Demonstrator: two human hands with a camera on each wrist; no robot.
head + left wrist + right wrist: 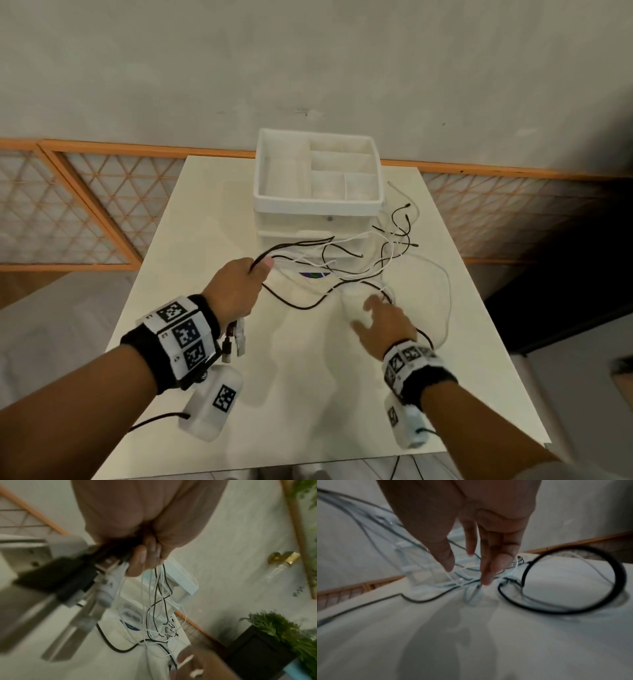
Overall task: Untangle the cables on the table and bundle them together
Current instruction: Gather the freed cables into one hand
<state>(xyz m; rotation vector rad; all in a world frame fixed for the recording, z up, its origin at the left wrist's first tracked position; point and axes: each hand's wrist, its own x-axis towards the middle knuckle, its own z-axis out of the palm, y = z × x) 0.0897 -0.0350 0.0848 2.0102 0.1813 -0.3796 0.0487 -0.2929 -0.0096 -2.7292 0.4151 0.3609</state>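
Observation:
Several thin black and white cables (pixel 359 260) lie tangled across the white table (pixel 308 394) in front of a drawer unit. My left hand (pixel 255 274) is raised above the table and grips a bunch of them in a fist. Their plug ends (pixel 236 337) hang below the fist. In the left wrist view the gripped cables (pixel 159 601) trail down to the tangle, beside the blurred plugs (pixel 96 582). My right hand (pixel 376 315) is open, its fingers (pixel 485 574) pointing down at the knot of white cables (pixel 471 595). I cannot tell whether they touch. A black cable loop (pixel 573 607) lies to its right.
A white drawer unit topped by a divided organiser tray (pixel 318 171) stands at the back middle of the table, against the wall. Cable ends spread to its right (pixel 404 226). A dark planter with greenery (pixel 267 642) stands off the table's right side.

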